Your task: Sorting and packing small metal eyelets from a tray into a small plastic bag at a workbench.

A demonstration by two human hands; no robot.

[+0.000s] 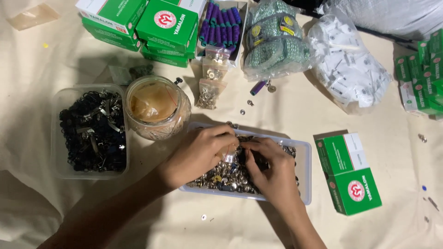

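My left hand and my right hand are both down in a shallow clear tray filled with small silver metal snaps and buttons. The fingertips of the two hands meet near the tray's middle and pinch at small metal pieces. What exactly sits between the fingers is too small to tell. My forearms come in from the bottom edge.
A clear tub of black buckles and a round plastic jar stand left. Green boxes lie right and along the back. Purple spools, bagged snaps, wrapped green trim and a bag of white tags lie behind.
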